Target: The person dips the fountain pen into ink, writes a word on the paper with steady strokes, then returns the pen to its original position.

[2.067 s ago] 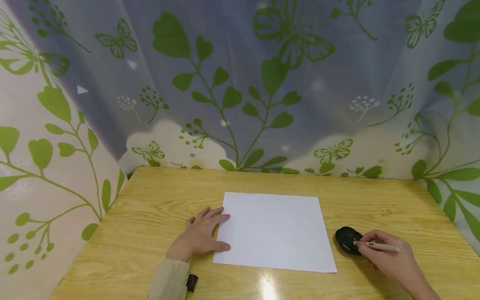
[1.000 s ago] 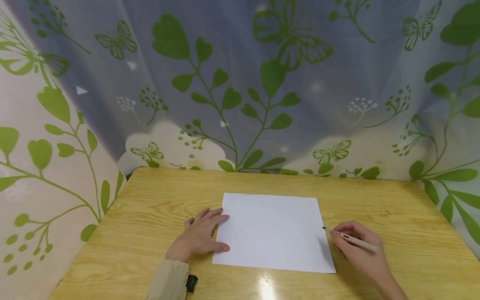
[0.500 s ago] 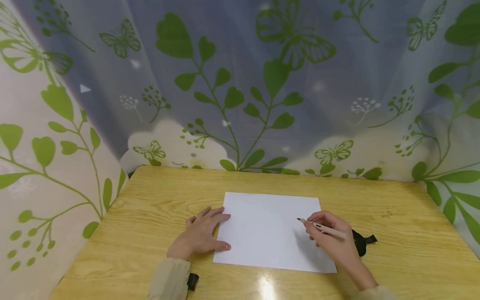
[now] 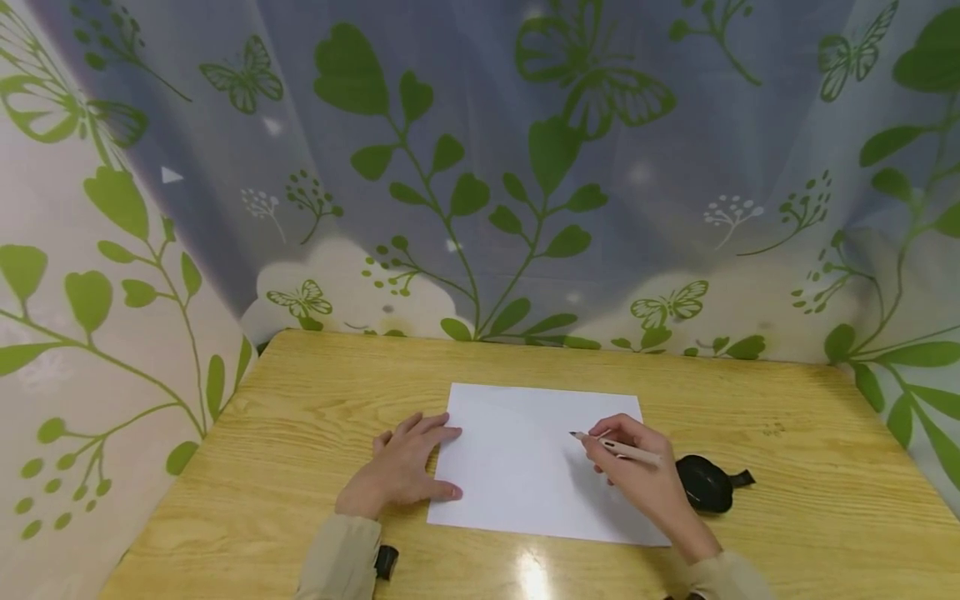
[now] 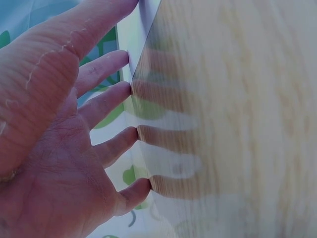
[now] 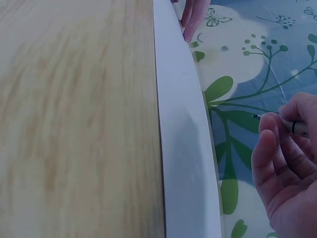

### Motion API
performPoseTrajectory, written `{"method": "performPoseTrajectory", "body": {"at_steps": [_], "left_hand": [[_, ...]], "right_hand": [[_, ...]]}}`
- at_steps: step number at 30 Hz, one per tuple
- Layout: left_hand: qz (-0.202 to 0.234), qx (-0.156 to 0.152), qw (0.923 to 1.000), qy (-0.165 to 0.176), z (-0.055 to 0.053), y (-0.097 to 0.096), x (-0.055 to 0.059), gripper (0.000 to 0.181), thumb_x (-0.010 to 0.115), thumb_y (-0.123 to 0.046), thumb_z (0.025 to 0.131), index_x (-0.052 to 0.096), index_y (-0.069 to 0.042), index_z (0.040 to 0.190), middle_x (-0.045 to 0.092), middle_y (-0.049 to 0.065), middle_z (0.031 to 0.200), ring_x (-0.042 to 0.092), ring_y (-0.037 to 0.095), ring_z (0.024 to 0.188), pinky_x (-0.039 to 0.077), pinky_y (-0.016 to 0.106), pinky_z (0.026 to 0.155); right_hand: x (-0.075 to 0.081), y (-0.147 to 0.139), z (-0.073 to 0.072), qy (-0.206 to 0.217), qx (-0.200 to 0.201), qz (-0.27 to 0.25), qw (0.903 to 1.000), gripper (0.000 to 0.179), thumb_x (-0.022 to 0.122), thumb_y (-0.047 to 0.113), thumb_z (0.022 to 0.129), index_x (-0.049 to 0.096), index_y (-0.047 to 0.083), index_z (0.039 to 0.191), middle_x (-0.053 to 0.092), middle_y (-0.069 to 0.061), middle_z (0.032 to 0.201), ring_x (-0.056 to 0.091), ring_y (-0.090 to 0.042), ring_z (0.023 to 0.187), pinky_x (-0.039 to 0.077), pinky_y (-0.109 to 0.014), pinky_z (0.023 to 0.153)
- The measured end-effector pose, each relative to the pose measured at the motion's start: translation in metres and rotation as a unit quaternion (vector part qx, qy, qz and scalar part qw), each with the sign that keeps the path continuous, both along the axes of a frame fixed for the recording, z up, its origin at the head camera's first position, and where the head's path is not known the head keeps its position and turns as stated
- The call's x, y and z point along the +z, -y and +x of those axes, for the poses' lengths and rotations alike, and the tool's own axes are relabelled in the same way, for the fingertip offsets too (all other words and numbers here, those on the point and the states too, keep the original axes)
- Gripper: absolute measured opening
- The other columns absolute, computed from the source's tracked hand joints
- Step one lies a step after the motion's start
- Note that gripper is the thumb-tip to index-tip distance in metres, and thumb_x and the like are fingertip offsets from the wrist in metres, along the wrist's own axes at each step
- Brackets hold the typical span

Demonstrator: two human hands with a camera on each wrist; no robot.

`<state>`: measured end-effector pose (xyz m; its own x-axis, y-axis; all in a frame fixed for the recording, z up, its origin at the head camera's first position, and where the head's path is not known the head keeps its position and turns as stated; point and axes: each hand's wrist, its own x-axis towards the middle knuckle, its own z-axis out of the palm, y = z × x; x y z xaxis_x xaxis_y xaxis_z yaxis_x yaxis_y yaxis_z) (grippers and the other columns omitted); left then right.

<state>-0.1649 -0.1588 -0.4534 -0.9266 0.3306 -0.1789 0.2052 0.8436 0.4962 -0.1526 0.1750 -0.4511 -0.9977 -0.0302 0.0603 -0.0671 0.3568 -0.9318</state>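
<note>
A sheet of white paper (image 4: 517, 467) lies on the wooden table. My left hand (image 4: 401, 467) rests at its left edge, fingers spread and thumb and index fingertips on the sheet; the left wrist view shows the spread fingers (image 5: 106, 104) from the palm side. Over the right half of the paper, my right hand (image 4: 637, 462) pinches a slim beige pen (image 4: 630, 452) with a dark pointed tip. In the right wrist view the pen (image 6: 299, 129) is held clear above the sheet, tip facing left. To the right of that hand sits a black shallow dish (image 4: 705, 485) with a short handle.
The wooden table (image 4: 315, 400) reaches back to a curtain (image 4: 480, 167) printed with green leaves and butterflies, which also hangs along the left side. A small black object (image 4: 386, 562) shows beside the left sleeve (image 4: 339, 558).
My right hand has carried the pen left from the black dish to above the paper, uncovering the dish with its handle. The left hand has stayed in place.
</note>
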Motion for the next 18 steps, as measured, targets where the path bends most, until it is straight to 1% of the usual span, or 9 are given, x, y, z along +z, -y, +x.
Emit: {"method": "performPoseTrajectory", "body": {"at_steps": [2,9,14,18], "left_hand": [[0.0,-0.001,1.0,-0.001,0.0,0.0,0.001,0.078,0.087,-0.043,0.08,0.055,-0.022,0.148,0.038,0.002,0.166,0.022,0.042,0.156,0.02,0.076,0.112],[-0.004,0.0,1.0,0.001,0.001,-0.001,0.003,0.077,0.087,-0.043,0.08,0.055,-0.023,0.148,0.037,0.002,0.166,0.021,0.041,0.156,0.02,0.076,0.113],[-0.004,0.001,1.0,0.004,0.001,-0.002,0.005,0.077,0.087,-0.042,0.079,0.056,-0.023,0.147,0.037,0.002,0.166,0.021,0.041,0.156,0.02,0.076,0.113],[-0.006,0.002,1.0,0.008,0.001,-0.002,0.004,0.078,0.087,-0.043,0.079,0.056,-0.023,0.147,0.037,0.001,0.166,0.021,0.041,0.156,0.02,0.076,0.113]], "right_hand": [[-0.001,0.001,-0.001,0.001,0.002,-0.001,1.0,0.019,0.079,0.023,0.091,0.069,0.009,0.099,0.072,-0.019,0.082,0.069,-0.015,0.064,0.057,-0.03,0.054],[-0.006,0.008,-0.006,0.013,0.001,-0.002,0.9999,0.017,0.08,0.023,0.09,0.069,0.011,0.097,0.072,-0.018,0.081,0.07,-0.022,0.066,0.056,-0.029,0.054],[-0.007,0.013,-0.011,0.01,0.012,-0.009,0.9998,0.017,0.079,0.023,0.09,0.069,0.01,0.096,0.071,-0.019,0.08,0.068,-0.018,0.065,0.055,-0.028,0.053],[-0.007,0.019,-0.015,0.01,0.026,-0.016,0.9995,0.018,0.079,0.022,0.09,0.069,0.009,0.096,0.071,-0.02,0.08,0.068,-0.018,0.064,0.054,-0.027,0.052]]}}
